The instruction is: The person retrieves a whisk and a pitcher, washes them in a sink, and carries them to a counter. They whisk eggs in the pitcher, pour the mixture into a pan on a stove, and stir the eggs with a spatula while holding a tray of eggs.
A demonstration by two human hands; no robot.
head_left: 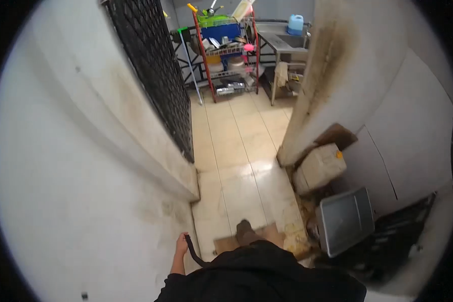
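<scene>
A person in dark clothing [261,274] stands in a narrow, stained corridor, seen from a head-worn camera. At 7 o'clock in the frame, the left hand [181,245] hangs beside the white wall [60,151], its fingers curled shut on the upper end of a black strap [193,254], perhaps a hose, which loops down against the hip. The right hand is out of view. One shoe [244,230] is planted at 6 o'clock on a flattened sheet of cardboard [225,244].

At 4 o'clock a grey plastic tub [345,221] leans among the clutter. Just beyond it, at 3 o'clock, a beige jerrycan [319,168] sits at the foot of the grimy right-hand wall.

The work in hand looks like carrying the strap along the passage. A step forward would call for keeping to the bare strip of tiled floor [236,146] and clear of the mess at right.

Farther on, a black metal grille [151,65] lines the left wall at 11 o'clock. At 12 o'clock stand a mop [191,65] and a red wire rack [226,50] crowded with kitchenware. A steel sink table [287,45] bearing a blue jug [295,23] closes the view at 1 o'clock.
</scene>
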